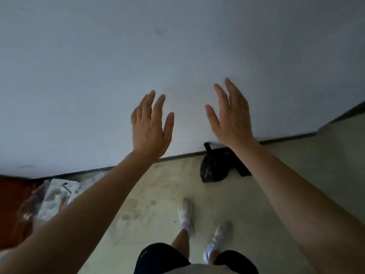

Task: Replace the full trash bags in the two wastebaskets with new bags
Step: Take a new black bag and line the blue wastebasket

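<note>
Nearest to me were my own legs in dark shorts (158, 258) and two pale shoes (185, 214), planted on a stained, light floor (150, 190). At the lower left lay a heap of crumpled clear plastic and paper (57, 196) beside something reddish-brown (11, 206) (I could not tell what that was).

Further out, both arms were raised in front of me. My left hand (149, 128) was spread flat with the fingers together, holding nothing. My right hand (232, 117) was likewise fully open and empty, palm turned inward.

Beyond the right forearm, a black trash bag (214, 168) sat on the floor with its neck knotted, close against the dark skirting at the foot of the plain grey wall (177, 46). My arm hid part of it.

No wastebasket showed anywhere, nor any fresh bag. I judged that one full bag was already tied off and set aside, and that I stood between steps. The next move likely called for turning away from the wall to find a basket and a new liner.
</note>
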Demonstrator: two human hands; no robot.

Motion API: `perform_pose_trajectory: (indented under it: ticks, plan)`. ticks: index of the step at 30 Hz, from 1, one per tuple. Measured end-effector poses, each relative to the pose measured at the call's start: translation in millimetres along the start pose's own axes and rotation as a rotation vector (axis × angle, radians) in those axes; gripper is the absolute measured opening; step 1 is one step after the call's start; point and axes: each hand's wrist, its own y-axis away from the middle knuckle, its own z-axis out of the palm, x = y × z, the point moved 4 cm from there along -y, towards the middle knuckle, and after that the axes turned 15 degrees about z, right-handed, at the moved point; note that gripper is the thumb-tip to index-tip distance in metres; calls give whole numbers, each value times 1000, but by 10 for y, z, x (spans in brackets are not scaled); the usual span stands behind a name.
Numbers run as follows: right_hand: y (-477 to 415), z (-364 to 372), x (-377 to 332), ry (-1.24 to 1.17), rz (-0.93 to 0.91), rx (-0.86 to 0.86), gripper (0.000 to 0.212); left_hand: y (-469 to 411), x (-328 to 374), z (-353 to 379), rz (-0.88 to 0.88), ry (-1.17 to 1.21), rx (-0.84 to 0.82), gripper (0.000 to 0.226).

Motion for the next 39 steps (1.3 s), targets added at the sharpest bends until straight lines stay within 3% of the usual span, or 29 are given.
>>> perform_pose_trajectory:
  ticks: [8,14,20,27,39]
  plan:
    - [379,-521,-2872,-134,-568,-50,62,1716,-1002,-2887,-381,-442,267,48]
    - [1646,-496,-4774,-214,-836,-82,62,3514,-1317,-4413,-635,-643,402,50]
    - [3357,-420,-6678,-375,-1037,-110,59,5506,-1503,-5618,-790,-777,433,53]
    - [5510,-135,-8508,-416,-1323,-261,62,7410,-1845,-6498,-1020,-891,473,51]
    - [7618,1575,-10929,-452,-1527,-490,51,9738,-3633,-7014,-1346,-860,225,58]
